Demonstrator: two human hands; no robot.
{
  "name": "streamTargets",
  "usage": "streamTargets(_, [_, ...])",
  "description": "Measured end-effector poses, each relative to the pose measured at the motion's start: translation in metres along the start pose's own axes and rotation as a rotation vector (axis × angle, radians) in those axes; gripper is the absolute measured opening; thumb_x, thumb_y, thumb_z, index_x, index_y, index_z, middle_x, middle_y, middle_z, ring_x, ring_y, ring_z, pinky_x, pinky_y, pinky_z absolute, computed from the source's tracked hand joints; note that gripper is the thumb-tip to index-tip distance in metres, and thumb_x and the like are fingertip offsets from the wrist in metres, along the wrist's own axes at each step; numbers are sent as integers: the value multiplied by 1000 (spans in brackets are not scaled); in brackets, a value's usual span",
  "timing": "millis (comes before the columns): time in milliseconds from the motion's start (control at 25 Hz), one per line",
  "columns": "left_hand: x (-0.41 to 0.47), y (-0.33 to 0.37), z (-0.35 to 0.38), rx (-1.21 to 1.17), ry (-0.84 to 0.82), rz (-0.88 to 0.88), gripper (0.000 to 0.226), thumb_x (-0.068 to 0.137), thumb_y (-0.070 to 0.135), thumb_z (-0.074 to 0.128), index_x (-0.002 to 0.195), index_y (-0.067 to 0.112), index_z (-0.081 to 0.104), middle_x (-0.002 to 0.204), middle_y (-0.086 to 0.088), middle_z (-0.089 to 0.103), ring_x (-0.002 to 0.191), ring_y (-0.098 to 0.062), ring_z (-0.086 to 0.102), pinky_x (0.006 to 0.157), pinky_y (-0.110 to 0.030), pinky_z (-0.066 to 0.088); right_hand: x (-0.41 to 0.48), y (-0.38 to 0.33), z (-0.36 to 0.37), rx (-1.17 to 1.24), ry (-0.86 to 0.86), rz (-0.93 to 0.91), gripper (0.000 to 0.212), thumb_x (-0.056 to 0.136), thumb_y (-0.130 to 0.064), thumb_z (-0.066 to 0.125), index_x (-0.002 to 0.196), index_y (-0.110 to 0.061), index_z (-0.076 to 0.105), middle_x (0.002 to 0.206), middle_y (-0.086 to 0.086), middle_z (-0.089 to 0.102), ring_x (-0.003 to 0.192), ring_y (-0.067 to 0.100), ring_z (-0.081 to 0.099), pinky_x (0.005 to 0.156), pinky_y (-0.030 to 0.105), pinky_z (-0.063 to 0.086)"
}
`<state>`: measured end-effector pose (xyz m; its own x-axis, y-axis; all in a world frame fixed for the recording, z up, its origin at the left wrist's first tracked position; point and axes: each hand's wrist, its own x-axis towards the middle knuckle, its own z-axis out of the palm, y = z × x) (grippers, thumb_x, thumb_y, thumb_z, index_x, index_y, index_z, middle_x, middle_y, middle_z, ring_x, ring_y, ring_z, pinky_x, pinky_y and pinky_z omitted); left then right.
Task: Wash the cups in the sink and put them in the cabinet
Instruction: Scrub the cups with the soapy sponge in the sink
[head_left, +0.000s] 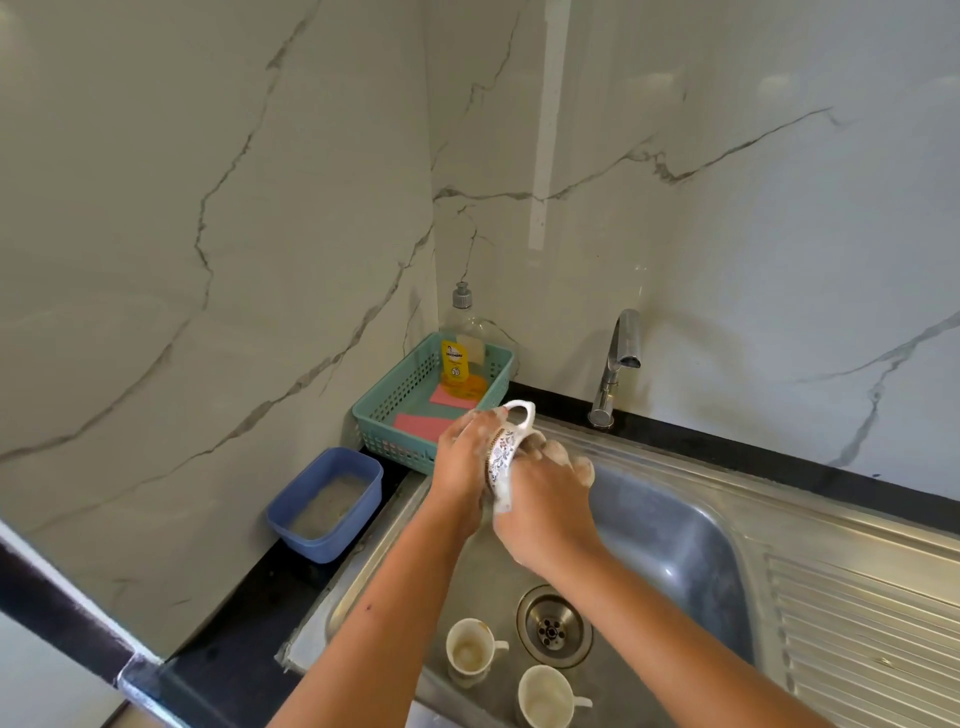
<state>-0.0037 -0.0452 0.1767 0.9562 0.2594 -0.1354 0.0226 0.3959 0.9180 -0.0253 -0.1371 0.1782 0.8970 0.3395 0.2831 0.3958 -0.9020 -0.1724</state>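
soapy cup (506, 452) held over sink (675, 519).
left hand (462, 457) grips its body; right hand (545, 514) curls round its lower end; both lathered.

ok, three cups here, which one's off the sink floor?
The blue-patterned cup, gripped soapy between the left hand and right hand. The two stained cups stand upright by the drain.

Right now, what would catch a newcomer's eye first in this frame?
The soapy left hand and right hand hold a patterned cup above the steel sink. A stained cup and a second stained cup stand on its floor beside the drain; a teal basket with a soap bottle sits back left.
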Motion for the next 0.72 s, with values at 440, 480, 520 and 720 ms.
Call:
streamTargets(440, [8, -10, 0, -58, 211, -249, 26, 94, 29, 48, 74, 15, 58, 60, -4, 54, 49, -18, 49, 49, -26, 36, 14, 45, 36, 108, 359, -578, 26, 89, -30, 44, 81, -14, 63, 74, 0, 65, 71, 21, 63, 70, 37, 51])
streamTargets(480, [5, -7, -1, -9, 222, -336, 26, 94, 26, 49, 74, 14, 60, 55, -4, 57, 44, -18, 51, 46, -25, 36, 17, 60, 35, -39, 315, -699, 29, 90, -32, 42, 79, -16, 63, 74, -1, 65, 73, 20, 61, 69, 39, 50])
streamTargets(520, [3, -4, -1, 7, 203, -406, 25, 94, 23, 49, 74, 13, 62, 51, -4, 59, 41, -19, 53, 45, -24, 37, 19, 70, 30, -166, 269, -775, 28, 91, -31, 41, 81, -18, 64, 78, -3, 65, 77, 20, 60, 71, 39, 48])
streamTargets(720, [-4, 5, 3, -102, 249, -421, 19, 91, 17, 51, 76, 12, 61, 50, -4, 59, 40, -17, 55, 42, -20, 42, 16, 47, 21, 19, 144, -503, 21, 93, -22, 44, 92, -13, 64, 88, -1, 64, 87, 22, 62, 80, 36, 40])
